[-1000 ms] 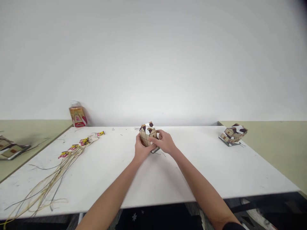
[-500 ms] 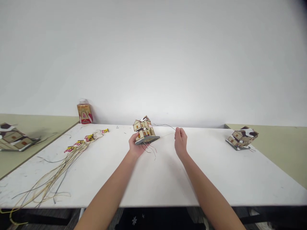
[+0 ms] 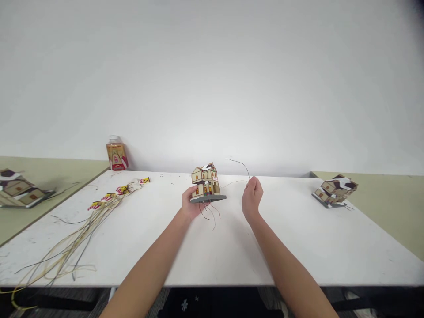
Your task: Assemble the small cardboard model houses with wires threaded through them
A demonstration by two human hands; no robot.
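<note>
My left hand (image 3: 189, 204) grips a small model house (image 3: 204, 182) by the left side of its grey base, holding it above the white table. The house has cream walls, dark trim, orange windows and white patches on the roof. Several thin red and dark wires (image 3: 212, 212) hang from under the base. To the right, my right hand (image 3: 252, 196) is closed in a pinch on a thin wire. Its dark part (image 3: 243, 164) curves up and left from the fingers, while a pale strand (image 3: 232, 182) runs toward the house.
At left on the white table (image 3: 218, 260) lies a bundle of long wires (image 3: 84, 234) with red, white and yellow ends. A plastic bottle (image 3: 117, 154) stands by the wall. Similar model houses sit at far left (image 3: 20, 190) and at right (image 3: 336, 192).
The model house has moved slightly right with my left hand and now sits more level, its front turned toward me. My right hand has shifted a little right, and the dark wire arches higher.
</note>
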